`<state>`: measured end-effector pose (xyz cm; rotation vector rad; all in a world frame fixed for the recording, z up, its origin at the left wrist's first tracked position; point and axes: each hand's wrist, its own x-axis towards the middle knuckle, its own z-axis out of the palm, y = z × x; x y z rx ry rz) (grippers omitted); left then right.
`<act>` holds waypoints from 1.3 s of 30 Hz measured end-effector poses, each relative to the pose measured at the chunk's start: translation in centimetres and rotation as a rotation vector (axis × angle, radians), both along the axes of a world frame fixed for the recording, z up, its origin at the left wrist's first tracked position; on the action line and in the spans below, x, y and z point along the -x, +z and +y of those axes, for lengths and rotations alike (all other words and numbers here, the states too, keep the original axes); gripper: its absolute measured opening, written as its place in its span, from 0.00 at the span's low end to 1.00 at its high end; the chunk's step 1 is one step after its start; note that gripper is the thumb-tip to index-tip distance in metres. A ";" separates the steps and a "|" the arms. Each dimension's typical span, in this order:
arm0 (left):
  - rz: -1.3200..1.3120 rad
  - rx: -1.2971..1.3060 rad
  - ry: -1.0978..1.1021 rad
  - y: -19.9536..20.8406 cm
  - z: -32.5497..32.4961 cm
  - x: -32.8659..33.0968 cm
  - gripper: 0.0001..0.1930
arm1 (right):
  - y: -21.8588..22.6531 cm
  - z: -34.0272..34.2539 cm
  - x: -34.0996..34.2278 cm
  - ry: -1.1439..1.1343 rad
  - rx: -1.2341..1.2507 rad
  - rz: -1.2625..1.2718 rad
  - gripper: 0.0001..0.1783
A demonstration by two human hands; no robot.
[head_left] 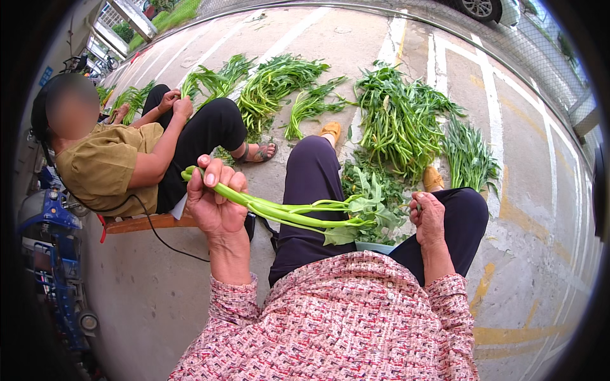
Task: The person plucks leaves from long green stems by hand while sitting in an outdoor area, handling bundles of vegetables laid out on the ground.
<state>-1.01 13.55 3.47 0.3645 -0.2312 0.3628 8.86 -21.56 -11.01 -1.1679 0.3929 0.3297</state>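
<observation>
Stem bundle: slim bunch of smooth, bright-green stems [273, 209], held above the dark purple trousers [311, 181].
Left hand [219, 193]: closed around the bundle's thick end, which is left protruding at ten o'clock.
Long axis: laid nearly crosswise, from the left hand toward between three and four o'clock.
Leafy tips: broad, grey-green leaves [368, 204], set at nine o'clock from the right hand [427, 219]; the tips are neared more closely by that hand, contact undetermined.
Right hand: fingers curled narrow; whether anything is pinched cannot be told.
Heap: tangled, long-stalked green vegetables [397, 120], spread on grey concrete ground [527, 267], toward twelve o'clock from the right hand.
</observation>
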 end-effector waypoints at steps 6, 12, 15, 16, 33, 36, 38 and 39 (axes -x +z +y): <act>0.025 0.016 0.035 -0.1 -0.3 -0.2 0.08 | 0.4 0.0 0.1 0.012 -0.008 -0.011 0.06; 0.070 0.003 0.120 -0.2 0.1 -0.1 0.09 | 1.9 0.3 0.9 0.361 -0.015 -0.110 0.12; 0.132 0.027 0.163 -0.5 0.3 -0.1 0.09 | 2.6 1.4 2.2 0.631 -0.018 -0.188 0.12; 0.141 0.026 0.159 -0.6 0.4 -0.1 0.09 | 2.7 2.0 2.6 0.669 0.038 -0.236 0.13; 0.165 -0.104 0.064 -1.2 0.7 -0.8 0.09 | -0.9 5.5 3.6 0.634 0.717 -0.719 0.09; 0.223 -0.100 0.108 -2.0 2.4 -0.7 0.08 | -0.9 5.1 3.5 0.623 0.733 -0.735 0.09; 0.247 -0.129 0.112 -2.7 3.6 -0.8 0.08 | -1.0 5.0 3.5 0.603 0.742 -0.741 0.09; 0.260 -0.140 0.104 -2.9 3.9 -1.0 0.08 | -1.3 4.9 3.5 0.588 0.744 -0.741 0.10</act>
